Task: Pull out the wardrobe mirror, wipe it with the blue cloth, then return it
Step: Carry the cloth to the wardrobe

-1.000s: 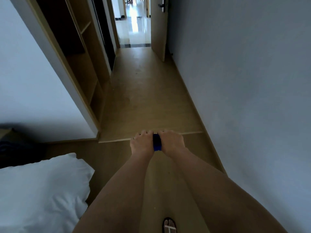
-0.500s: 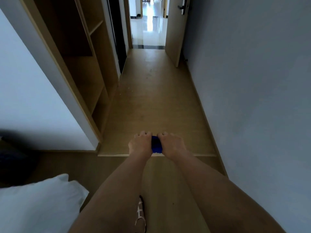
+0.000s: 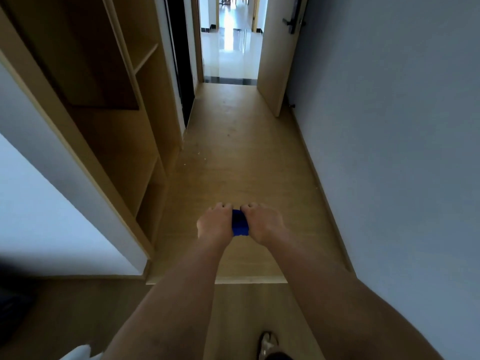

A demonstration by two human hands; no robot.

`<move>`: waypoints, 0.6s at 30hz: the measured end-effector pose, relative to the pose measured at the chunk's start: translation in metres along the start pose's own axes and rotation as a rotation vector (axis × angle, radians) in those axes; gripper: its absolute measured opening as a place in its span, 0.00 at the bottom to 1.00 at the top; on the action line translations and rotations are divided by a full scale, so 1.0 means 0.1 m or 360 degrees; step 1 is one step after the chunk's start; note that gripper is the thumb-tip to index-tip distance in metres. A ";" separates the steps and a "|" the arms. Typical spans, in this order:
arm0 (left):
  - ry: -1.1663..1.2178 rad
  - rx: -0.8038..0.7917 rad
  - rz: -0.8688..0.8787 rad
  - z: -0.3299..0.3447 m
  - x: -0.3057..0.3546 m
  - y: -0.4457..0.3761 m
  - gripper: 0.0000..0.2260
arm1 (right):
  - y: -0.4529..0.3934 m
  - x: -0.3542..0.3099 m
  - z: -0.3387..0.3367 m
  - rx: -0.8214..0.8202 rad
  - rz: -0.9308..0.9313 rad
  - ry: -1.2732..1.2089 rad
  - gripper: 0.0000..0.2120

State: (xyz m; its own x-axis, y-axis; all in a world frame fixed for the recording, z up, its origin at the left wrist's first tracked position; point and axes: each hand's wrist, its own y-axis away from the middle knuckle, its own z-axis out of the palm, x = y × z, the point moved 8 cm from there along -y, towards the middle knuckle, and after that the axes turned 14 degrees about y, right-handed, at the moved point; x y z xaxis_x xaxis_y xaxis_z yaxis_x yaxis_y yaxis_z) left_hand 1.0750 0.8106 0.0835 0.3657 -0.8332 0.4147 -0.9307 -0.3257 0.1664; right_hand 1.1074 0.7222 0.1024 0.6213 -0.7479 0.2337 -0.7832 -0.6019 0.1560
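A small blue cloth (image 3: pixel 239 226) is bunched between my two hands, held out in front of me over the wooden floor. My left hand (image 3: pixel 214 224) grips its left side and my right hand (image 3: pixel 263 222) grips its right side, fingers curled over it. The open wooden wardrobe (image 3: pixel 124 120) stands to the left, with shelves and dark compartments. A narrow dark panel (image 3: pixel 183 63) stands on edge at the wardrobe's far end; I cannot tell whether it is the mirror.
A grey wall (image 3: pixel 389 152) runs along the right of the narrow corridor. An open door (image 3: pixel 275 53) at the far end leads to a bright tiled hall. A step edge (image 3: pixel 218 280) crosses the floor below my arms. A white pillow corner (image 3: pixel 78 353) shows at the bottom left.
I have walked forward along the corridor; the wardrobe and doorway are closer and the white pillow has almost left the view. Both hands keep hold of the blue cloth.
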 end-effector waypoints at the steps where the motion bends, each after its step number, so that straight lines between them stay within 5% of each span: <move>1: 0.0004 0.0004 0.0000 -0.03 -0.01 -0.18 0.16 | -0.19 0.04 -0.02 0.0002 0.0000 -0.0010 0.14; 18: 0.0061 0.0082 -0.0275 -0.58 0.23 -3.49 0.15 | -3.59 1.23 -0.30 0.0040 -0.0335 0.0054 0.17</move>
State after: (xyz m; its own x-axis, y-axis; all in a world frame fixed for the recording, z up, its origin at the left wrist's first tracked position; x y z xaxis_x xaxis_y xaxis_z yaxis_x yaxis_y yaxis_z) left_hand 1.4078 0.9311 0.0864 0.5191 -0.7454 0.4182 -0.8526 -0.4857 0.1927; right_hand 1.4640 0.8551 0.1038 0.7697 -0.5951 0.2309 -0.6350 -0.7510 0.1810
